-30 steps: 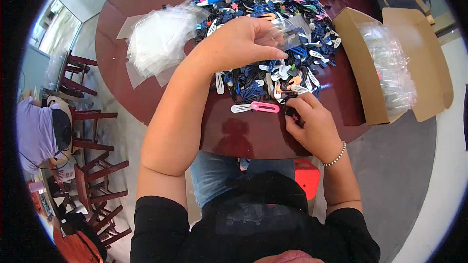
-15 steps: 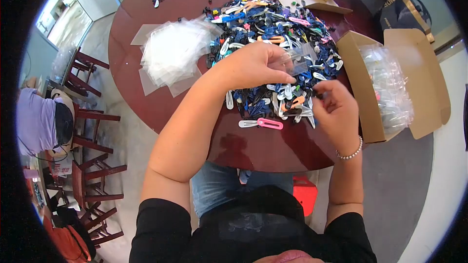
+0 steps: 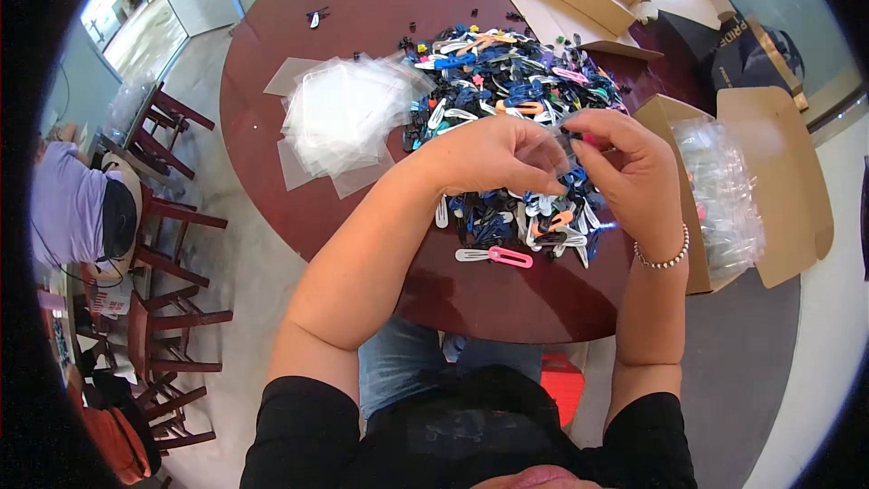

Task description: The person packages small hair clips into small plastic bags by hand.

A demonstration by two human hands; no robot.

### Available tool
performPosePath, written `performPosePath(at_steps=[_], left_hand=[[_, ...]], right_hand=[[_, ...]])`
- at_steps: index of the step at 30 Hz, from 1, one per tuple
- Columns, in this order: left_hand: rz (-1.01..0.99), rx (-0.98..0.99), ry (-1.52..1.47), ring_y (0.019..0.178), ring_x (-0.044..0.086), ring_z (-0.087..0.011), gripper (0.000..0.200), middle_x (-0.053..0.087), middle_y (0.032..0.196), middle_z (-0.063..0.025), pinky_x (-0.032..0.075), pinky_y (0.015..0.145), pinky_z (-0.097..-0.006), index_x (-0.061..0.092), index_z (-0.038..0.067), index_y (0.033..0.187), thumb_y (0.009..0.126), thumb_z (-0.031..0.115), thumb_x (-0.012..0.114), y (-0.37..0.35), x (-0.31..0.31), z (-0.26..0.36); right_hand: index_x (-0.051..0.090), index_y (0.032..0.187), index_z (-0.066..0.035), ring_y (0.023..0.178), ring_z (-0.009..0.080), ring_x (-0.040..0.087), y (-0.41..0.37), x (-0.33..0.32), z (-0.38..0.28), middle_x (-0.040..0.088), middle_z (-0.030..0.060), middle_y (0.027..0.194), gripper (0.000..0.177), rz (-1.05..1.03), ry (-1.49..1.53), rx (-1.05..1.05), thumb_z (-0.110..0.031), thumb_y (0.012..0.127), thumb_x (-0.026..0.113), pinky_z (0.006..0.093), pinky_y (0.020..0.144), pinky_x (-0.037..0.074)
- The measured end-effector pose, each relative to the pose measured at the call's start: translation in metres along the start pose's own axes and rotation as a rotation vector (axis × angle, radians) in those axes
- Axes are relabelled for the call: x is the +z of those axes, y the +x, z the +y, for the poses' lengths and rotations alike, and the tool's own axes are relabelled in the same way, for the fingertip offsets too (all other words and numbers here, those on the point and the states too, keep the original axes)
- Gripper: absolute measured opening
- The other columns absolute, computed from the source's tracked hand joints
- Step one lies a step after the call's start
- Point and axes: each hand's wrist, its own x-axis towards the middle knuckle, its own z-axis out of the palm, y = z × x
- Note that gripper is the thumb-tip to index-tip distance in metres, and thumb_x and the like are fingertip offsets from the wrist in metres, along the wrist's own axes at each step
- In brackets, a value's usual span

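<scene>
Clear bag (image 3: 550, 150) and dark clip (image 3: 571, 135) in pinching hands (image 3: 489, 156) (image 3: 638, 172), plastic packets (image 3: 720, 190) in open box (image 3: 786, 186)

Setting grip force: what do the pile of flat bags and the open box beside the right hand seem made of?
Flat bags: probably smooth, thin plastic film, since overlapping edges show through. Open box: matte brown cardboard, judging by its stiff, folded flap.

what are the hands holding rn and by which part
The left hand holds a clear bag; which edge it grips cannot be told. The right hand pinches a small dark item in its fingertips, part held unclear.
</scene>
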Motion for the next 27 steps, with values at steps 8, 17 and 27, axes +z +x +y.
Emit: performPosePath(at_steps=[8, 17, 27], left_hand=[[0.056, 0.001, -0.045, 0.079, 0.061, -0.0094, 0.04, 0.066, 0.088, -0.003, 0.049, 0.067, -0.0234, 0.063, 0.001, 0.107, 0.076, 0.021, 0.079, -0.001, 0.0, 0.001], [0.057, -0.047, -0.004, 0.088, 0.064, -0.0096, 0.034, 0.069, 0.095, -0.0038, 0.052, 0.071, -0.0232, 0.062, 0.003, 0.11, 0.081, 0.014, 0.074, -0.002, 0.0, 0.006], [0.061, -0.111, -0.005, 0.086, 0.063, -0.0095, 0.038, 0.067, 0.095, -0.0026, 0.051, 0.071, -0.023, 0.062, 0.003, 0.11, 0.079, 0.019, 0.077, 0.002, 0.004, -0.002]], right_hand=[[0.067, 0.101, -0.002, 0.083, 0.0109, 0.063, 0.013, -0.001, -0.002, 0.067, 0.0067, 0.1, 0.021, -0.025, 0.005, 0.037, 0.002, 0.081, 0.063, 0.0244, 0.068, 0.052], [0.066, 0.098, 0.0, 0.085, 0.01, 0.062, 0.013, 0.005, 0.01, 0.068, 0.008, 0.1, 0.017, 0.061, -0.126, -0.174, 0.005, 0.082, 0.064, 0.0234, 0.071, 0.051], [0.067, 0.096, 0.001, 0.088, 0.0181, 0.065, 0.0, 0.009, 0.03, 0.068, 0.0116, 0.102, 0.019, 0.125, -0.136, -0.317, 0.006, 0.078, 0.066, 0.0265, 0.073, 0.051]])
